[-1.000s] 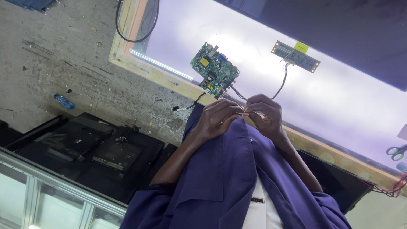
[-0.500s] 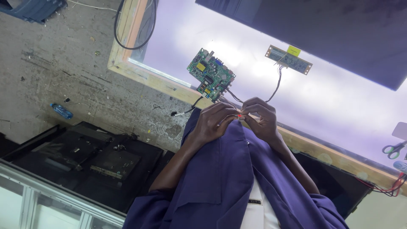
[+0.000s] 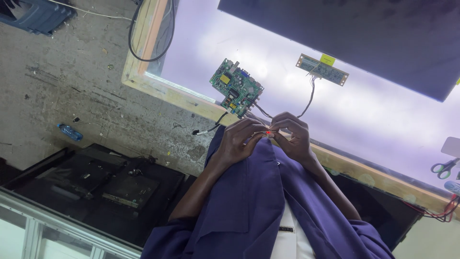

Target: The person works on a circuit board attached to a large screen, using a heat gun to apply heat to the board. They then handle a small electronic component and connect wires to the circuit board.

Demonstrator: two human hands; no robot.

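Your left hand [image 3: 239,141] and right hand [image 3: 293,139] pinch a thin red wire [image 3: 267,133] together near the lit panel's wooden edge [image 3: 191,98], below the green circuit board [image 3: 236,87]. The wire-joining step appears underway; keep both grips steady.

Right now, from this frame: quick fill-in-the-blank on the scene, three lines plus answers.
1. The left hand and right hand pinch a wire end with a tip coloured ____.
2. The square circuit board on the lit panel is mainly ____.
3. The scissors lie near the picture's ____ edge.
Missing words: red; green; right
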